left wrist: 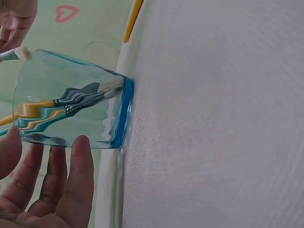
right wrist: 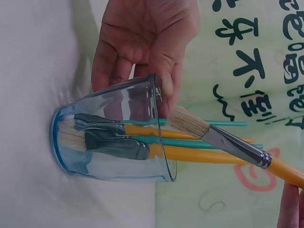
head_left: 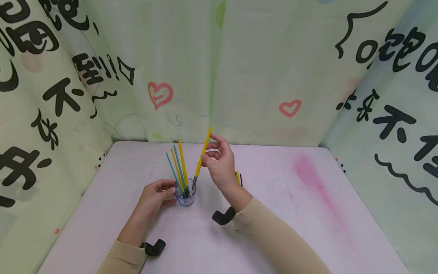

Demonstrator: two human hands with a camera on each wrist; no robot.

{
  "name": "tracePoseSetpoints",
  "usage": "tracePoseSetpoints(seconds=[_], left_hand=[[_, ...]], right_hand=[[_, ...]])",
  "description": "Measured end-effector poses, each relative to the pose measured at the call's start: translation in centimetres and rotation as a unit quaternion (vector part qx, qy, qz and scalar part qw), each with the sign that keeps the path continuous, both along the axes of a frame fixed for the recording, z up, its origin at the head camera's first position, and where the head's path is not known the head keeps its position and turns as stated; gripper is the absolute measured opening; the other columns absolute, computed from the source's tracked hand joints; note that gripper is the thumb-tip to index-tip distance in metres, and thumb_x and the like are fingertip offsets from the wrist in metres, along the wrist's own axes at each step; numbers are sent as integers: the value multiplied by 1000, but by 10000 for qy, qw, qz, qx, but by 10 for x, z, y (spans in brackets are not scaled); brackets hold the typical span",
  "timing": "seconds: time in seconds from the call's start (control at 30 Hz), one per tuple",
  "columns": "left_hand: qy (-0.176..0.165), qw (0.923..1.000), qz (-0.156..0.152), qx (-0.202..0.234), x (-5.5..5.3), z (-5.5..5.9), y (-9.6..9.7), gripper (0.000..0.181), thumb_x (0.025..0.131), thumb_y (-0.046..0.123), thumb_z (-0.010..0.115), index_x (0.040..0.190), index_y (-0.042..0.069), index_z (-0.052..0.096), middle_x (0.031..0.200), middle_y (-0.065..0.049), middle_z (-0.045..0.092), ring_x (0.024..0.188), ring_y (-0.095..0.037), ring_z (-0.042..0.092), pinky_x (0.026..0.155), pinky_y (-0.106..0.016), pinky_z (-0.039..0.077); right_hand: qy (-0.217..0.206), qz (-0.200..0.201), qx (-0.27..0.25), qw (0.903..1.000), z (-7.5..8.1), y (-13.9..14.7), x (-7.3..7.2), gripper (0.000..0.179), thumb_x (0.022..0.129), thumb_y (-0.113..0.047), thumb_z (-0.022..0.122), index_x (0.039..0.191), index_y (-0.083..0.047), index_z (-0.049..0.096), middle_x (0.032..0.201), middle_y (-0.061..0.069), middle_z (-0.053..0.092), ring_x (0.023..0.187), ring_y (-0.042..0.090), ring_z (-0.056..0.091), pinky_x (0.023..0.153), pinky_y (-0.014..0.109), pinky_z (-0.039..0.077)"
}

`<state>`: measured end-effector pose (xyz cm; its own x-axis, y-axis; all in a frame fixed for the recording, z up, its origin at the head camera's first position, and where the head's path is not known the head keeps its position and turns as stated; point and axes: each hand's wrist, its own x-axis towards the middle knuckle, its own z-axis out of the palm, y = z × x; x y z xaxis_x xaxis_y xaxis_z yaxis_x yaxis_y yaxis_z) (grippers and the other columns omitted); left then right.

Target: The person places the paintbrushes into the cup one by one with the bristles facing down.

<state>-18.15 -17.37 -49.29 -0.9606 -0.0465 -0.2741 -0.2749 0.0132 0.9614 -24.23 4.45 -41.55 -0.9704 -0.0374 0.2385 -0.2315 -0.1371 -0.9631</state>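
Observation:
A clear bluish glass stands on the table, holding several paintbrushes with yellow and teal handles, bristles down. My left hand holds the glass at its left side, the thumb near the rim and the fingers along the wall. My right hand pinches the yellow handle of another paintbrush between thumb and fingers. That brush slants over the glass, its pale bristles pointing down at the mouth. In the right wrist view its bristles are at the rim; whether they touch it I cannot tell.
Behind my right wrist, a yellow stick and a dark one are mostly hidden. The pale table bears a pink stain on the right. Curtains with lettering and hearts hang around the back and sides.

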Motion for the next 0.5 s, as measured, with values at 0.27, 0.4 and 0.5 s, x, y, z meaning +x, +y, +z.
tracePoseSetpoints(seconds=[0.27, 0.4, 0.5], left_hand=[[11, 10000, -18, -4, 0, -1, -1, 36, 103, 2, 68, 139, -5, 65, 128, -16, 69, 103, -19, 69, 94, -43, 68], [10, 10000, -23, -32, -1, -1, -1, 36, 104, 3, 68, 139, -4, 65, 128, -17, 69, 104, -20, 69, 93, -42, 68], [-16, 10000, 2, -40, -2, -1, -1, 36, 104, 5, 69, 138, -2, 66, 129, -17, 68, 104, -21, 70, 93, -40, 68]], right_hand=[[374, 12, 559, 9977, -11, -11, -4, 63, 95, 13, 67, 150, -16, 56, 116, 10, 60, 96, 20, 67, 81, 31, 69], [446, 130, 781, 9959, -19, -15, -5, 62, 96, 13, 66, 150, -15, 56, 118, 12, 59, 98, 21, 67, 80, 27, 68], [442, 257, 910, 9945, -24, -18, -7, 62, 96, 12, 66, 150, -16, 56, 117, 12, 60, 99, 21, 67, 79, 24, 66]])
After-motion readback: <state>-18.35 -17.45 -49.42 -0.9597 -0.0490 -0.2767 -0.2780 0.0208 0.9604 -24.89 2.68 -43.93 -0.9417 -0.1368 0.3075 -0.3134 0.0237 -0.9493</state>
